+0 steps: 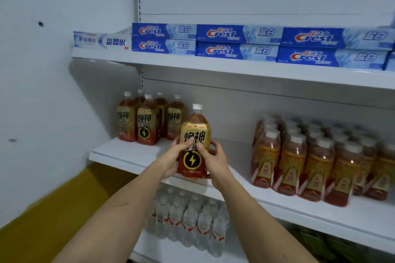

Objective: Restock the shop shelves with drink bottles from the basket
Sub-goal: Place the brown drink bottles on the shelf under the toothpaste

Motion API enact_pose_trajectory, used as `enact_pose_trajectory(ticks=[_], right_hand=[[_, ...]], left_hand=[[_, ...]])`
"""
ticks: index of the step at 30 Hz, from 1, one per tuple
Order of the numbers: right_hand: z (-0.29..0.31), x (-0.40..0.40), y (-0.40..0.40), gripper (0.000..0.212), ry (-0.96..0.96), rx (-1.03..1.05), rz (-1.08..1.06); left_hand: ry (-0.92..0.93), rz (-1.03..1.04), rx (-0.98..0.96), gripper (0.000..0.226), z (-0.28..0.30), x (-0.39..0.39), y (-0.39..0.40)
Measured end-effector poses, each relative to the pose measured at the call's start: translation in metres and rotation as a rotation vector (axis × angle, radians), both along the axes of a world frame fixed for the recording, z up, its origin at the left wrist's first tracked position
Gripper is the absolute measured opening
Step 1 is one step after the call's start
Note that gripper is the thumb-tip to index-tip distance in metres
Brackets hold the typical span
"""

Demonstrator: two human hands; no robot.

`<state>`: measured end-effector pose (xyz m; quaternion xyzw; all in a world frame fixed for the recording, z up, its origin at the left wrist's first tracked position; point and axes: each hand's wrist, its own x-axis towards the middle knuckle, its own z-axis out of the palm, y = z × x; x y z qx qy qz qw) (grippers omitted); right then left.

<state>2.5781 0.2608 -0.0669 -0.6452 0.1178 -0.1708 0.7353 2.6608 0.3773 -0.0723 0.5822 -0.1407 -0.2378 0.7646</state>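
Note:
An amber drink bottle (194, 134) with a white cap, a gold label and a lightning-bolt mark stands upright at the front edge of the middle shelf (119, 155). My left hand (174, 159) grips its left side, thumb across the label. My right hand (215, 161) grips its right side, thumb on the label too. Several bottles of the same drink (147, 118) stand grouped at the shelf's back left, apart from the held one. The basket is out of view.
Shrink-wrapped packs of orange-labelled drinks (316, 160) fill the shelf's right part. Blue toothpaste boxes (237, 41) line the upper shelf. A pack of water bottles (192, 218) sits on the lower shelf. A white wall (42, 92) stands at left, and bare shelf lies between the bottle groups.

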Motion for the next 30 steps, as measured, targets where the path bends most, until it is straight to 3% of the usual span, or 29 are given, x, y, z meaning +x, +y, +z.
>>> enact_pose_trajectory(ticks=[9,17,26,30], right_hand=[[-0.026,0.102,0.034,0.040,-0.051,0.002,0.018],[-0.043,0.168,0.040,0.052,-0.081,-0.089,-0.063],[-0.053,0.223,0.045,0.054,-0.050,-0.205,-0.190],[-0.050,0.233,0.042,0.067,0.107,-0.368,-0.245]], left_hand=[[0.028,0.035,-0.055,0.073,-0.025,0.097,0.035],[-0.107,0.111,-0.083,0.056,-0.037,0.158,0.038],[-0.360,0.650,0.167,0.053,-0.047,0.180,0.008],[-0.407,0.770,0.241,0.047,-0.042,0.188,0.000]])
